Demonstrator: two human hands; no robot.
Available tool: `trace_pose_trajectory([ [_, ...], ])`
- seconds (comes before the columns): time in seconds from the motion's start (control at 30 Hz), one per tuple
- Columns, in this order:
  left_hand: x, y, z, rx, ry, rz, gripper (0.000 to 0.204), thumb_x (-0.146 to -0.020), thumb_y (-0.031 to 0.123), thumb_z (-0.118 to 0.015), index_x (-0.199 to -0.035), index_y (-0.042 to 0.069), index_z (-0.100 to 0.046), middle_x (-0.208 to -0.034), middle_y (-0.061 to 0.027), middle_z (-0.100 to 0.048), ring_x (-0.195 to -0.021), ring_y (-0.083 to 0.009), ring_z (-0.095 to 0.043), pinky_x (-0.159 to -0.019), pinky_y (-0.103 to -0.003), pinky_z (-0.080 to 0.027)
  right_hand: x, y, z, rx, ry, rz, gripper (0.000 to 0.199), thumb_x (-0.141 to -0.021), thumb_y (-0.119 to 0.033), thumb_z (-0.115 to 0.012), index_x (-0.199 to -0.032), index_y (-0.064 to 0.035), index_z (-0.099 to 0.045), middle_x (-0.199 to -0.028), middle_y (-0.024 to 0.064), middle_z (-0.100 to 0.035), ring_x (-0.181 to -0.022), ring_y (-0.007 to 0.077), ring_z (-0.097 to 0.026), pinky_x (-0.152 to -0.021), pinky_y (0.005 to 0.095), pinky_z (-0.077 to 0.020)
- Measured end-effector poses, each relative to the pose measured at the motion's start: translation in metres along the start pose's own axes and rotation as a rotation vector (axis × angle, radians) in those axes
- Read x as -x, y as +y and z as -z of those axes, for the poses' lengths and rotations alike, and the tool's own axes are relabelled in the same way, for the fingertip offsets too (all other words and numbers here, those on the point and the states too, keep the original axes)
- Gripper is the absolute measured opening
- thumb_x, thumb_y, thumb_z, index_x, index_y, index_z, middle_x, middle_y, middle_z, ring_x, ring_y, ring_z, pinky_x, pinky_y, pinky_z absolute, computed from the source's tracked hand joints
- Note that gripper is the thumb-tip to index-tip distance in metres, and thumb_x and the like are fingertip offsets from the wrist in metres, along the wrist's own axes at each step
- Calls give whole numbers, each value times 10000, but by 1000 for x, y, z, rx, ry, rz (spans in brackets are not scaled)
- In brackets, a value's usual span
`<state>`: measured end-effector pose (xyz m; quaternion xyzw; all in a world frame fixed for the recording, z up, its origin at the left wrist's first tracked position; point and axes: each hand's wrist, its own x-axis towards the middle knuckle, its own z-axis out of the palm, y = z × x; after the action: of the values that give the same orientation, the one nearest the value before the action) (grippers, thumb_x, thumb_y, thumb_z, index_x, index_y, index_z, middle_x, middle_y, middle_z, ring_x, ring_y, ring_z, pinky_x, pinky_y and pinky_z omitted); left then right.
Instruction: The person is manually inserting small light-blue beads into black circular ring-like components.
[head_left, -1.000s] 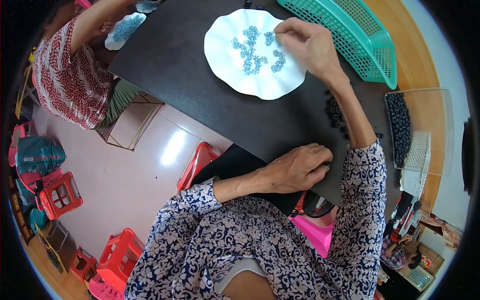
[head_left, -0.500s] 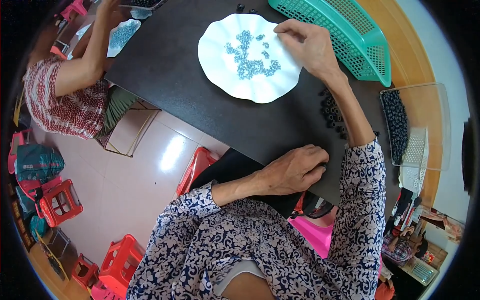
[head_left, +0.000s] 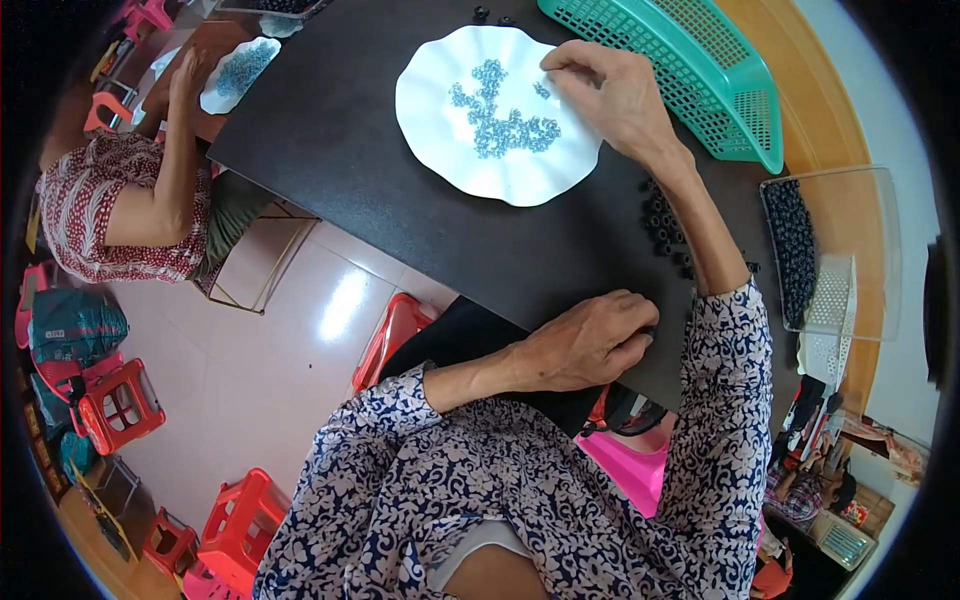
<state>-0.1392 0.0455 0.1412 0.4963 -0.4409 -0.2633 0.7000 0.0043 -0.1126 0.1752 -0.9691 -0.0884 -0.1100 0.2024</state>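
Hard to tell exactly what the right hand [head_left: 615,95] is pinching, tbh. Its fingertips are pressed together at the far edge of the white wavy plate [head_left: 440,150], but whatever's between them is too tiny to make out. The little blue beads [head_left: 500,125] sit in a loose heap just to the left of that hand, touching the plate's middle (a few strays lie right under the fingertips).

The left hand [head_left: 590,340] is curled in a loose fist on the near edge of the black counter [head_left: 340,160]. Something dark peeks out by its fingers, but I can't tell if it's actually gripping it. Small black pieces [head_left: 665,225] are lined up between the two hands, right beside the right forearm, partly hidden by it.

Past the right hand there's a green basket [head_left: 700,80], cut off at the top. Off to its right is a clear tray [head_left: 880,200] with dark bits inside. Another person [head_left: 120,210] works at their own plate, well away to the left.
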Motion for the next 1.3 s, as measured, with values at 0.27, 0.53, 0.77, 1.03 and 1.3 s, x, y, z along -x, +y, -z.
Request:
trace_pose_trajectory([
  [0.27,-5,-3,-4,-4,-11,-9,161,-847,61,-566,-957,-41,-510,-872,-189,-539,-843,-353,-549,-767,-442,-448,2,-9,-18,-31,-128,154,192,-818,-138,-656,-987,-58,-697,-889,71,-688,-739,163,-632,-717,275,-515],
  [0.53,-2,-1,-2,-1,-12,5,162,-845,61,-564,-957,-44,-513,-867,-196,-543,-845,-360,-549,-767,-442,-448,10,-25,-5,-91,-105,111,177,-803,-138,-670,-947,-41,-701,-832,58,-685,-734,155,-614,-721,273,-498],
  [0.77,-2,-2,-6,-18,19,-20,139,-842,67,-560,-913,-35,-496,-840,-193,-538,-828,-363,-548,-760,-444,-444,12,-17,-2,-103,-70,85,167,-805,-122,-663,-945,-38,-698,-816,55,-679,-730,153,-610,-718,279,-503],
  [1.03,-2,-2,-5,-8,44,-37,129,-841,75,-550,-858,-31,-477,-805,-193,-521,-810,-366,-537,-753,-450,-438,0,-19,-19,51,-44,207,171,-803,-115,-648,-945,-45,-712,-825,88,-691,-757,210,-648,-732,308,-523],
  [1.3,-6,-4,-3,-6,10,23,140,-832,74,-543,-893,-45,-502,-828,-202,-536,-819,-371,-540,-760,-457,-444,-13,-20,-31,249,-129,164,131,-748,-83,-655,-848,-34,-723,-818,126,-696,-727,249,-664,-722,318,-526],
])
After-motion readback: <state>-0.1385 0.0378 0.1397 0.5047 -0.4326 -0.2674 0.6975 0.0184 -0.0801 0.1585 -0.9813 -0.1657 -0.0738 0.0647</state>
